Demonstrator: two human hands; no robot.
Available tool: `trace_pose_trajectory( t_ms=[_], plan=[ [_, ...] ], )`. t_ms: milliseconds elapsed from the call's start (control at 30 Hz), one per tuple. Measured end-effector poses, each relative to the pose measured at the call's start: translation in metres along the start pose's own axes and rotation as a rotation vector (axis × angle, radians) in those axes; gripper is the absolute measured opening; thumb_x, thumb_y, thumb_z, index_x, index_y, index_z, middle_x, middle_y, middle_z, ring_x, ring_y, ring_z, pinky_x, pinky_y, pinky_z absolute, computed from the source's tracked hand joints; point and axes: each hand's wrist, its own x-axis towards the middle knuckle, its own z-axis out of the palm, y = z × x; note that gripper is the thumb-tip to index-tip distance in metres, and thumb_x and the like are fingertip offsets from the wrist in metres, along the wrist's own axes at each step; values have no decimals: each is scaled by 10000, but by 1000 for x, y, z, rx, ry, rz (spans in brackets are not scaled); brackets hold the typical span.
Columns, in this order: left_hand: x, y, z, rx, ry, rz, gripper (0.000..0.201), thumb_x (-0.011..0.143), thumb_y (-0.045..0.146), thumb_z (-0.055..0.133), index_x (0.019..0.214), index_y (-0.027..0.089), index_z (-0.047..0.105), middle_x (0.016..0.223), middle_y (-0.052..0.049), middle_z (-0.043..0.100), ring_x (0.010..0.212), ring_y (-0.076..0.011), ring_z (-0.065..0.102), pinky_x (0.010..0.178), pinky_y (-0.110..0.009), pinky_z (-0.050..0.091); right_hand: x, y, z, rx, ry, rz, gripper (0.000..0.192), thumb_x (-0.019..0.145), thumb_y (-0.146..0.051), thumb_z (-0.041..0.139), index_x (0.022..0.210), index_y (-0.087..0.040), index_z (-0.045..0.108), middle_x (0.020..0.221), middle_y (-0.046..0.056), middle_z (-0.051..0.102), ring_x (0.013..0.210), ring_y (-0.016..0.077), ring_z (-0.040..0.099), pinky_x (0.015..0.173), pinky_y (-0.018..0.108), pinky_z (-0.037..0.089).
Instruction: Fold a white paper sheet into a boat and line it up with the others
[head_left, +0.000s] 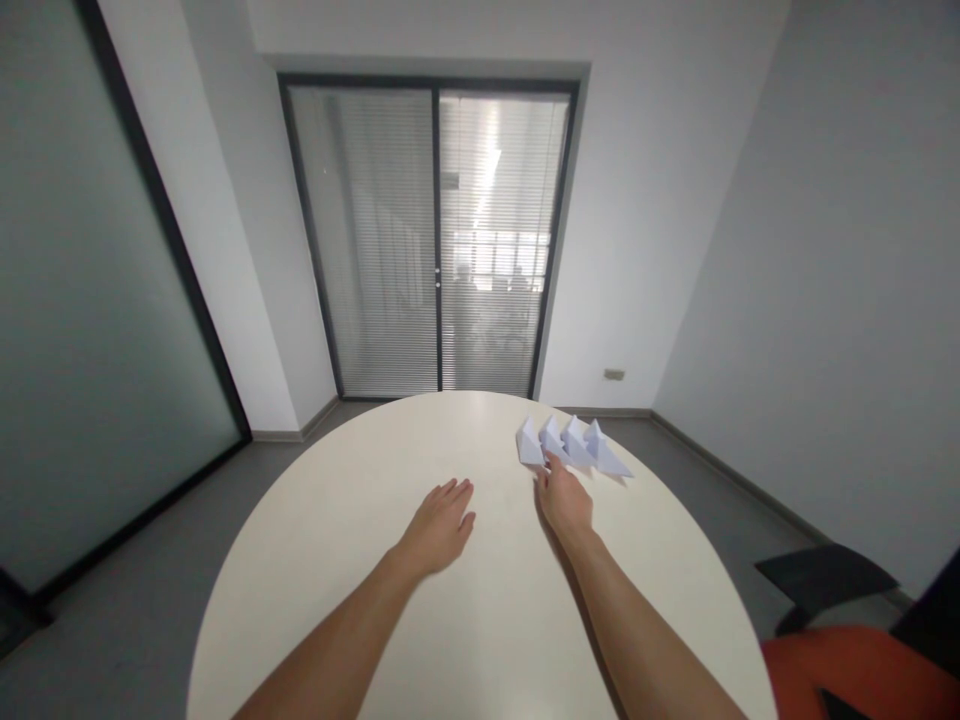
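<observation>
Hands (pixel 442 522) (pixel 564 498) flat mid-table (pixel 315 540), right touching folded papers (pixel 574 447).

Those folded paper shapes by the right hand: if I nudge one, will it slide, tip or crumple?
The folded paper shapes look thin and hollow, so probably very light; a nudge from the right hand would likely slide one across the smooth table. Standing on narrow folds, they may tip. A firm pinch would likely crush the creases.

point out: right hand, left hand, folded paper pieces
right hand (pixel 566 500), head view, back of the hand
left hand (pixel 442 522), head view, back of the hand
folded paper pieces (pixel 574 447), head view, third piece in the row
</observation>
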Motion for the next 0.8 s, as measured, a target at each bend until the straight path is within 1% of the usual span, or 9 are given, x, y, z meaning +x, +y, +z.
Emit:
trace_pose_trajectory(
  t_ms=[133,267,333,400,500,567,600,700,800],
  plan=[
    [1,-1,1,9,-5,5,541,985,346,336,1476,131,410,1552,-105,395,1449,-262,329,1208,-434,233,0,0,-1,27,-10,13,435,987,-293,388,1412,-207,420,1170,152,670,1037,281,655,809,371,475],
    [1,-1,1,22,-6,8,536,989,350,324,1474,141,419,1559,-96,386,1449,-262,328,1206,-441,233,-1,-3,-3,104,81,20,471,954,-257,427,1414,-169,381,1266,166,605,1136,277,596,841,350,463],
    [1,0,1,34,1,-10,543,985,355,328,1477,143,419,1560,-94,385,1453,-275,316,1208,-457,223,-3,-7,-3,141,114,-30,444,944,-247,429,1378,-159,414,1248,153,609,1152,269,575,863,344,460],
    [1,0,2,52,11,-46,557,976,375,348,1477,143,423,1564,-99,377,1460,-299,293,1208,-477,214,-6,-10,-1,178,106,-151,397,937,-238,429,1325,-164,472,1227,127,623,1147,248,570,913,339,450],
    [1,0,5,71,29,-99,577,964,415,370,1473,149,434,1568,-115,365,1465,-332,272,1203,-499,211,-14,-16,4,215,11,-412,390,934,-271,457,1300,-157,531,1292,118,610,1203,225,540,1028,333,402],
    [2,0,6,76,40,-115,584,964,433,366,1470,151,440,1568,-124,362,1464,-344,269,1200,-509,209,-21,-20,8,195,-95,-544,476,937,-348,486,1361,-134,517,1394,140,555,1304,239,477,1108,354,335],
    [2,0,7,77,44,-119,587,964,441,363,1469,154,441,1570,-126,358,1465,-347,265,1199,-513,207,-24,-22,9,168,-152,-579,540,938,-403,494,1403,-129,493,1453,152,506,1362,258,423,1142,382,292],
    [2,-2,8,76,40,-130,589,962,460,363,1473,176,437,1579,-115,343,1469,-346,255,1197,-525,201,-32,-26,11,91,-308,-570,659,949,-555,438,1487,-174,421,1571,145,351,1469,317,257,1184,490,178],
    [2,-4,8,76,34,-140,587,961,478,362,1478,209,426,1585,-98,336,1473,-342,247,1193,-544,191,-35,-28,10,65,-369,-551,705,948,-611,397,1519,-199,369,1601,135,284,1494,328,184,1188,516,136]
  ],
)
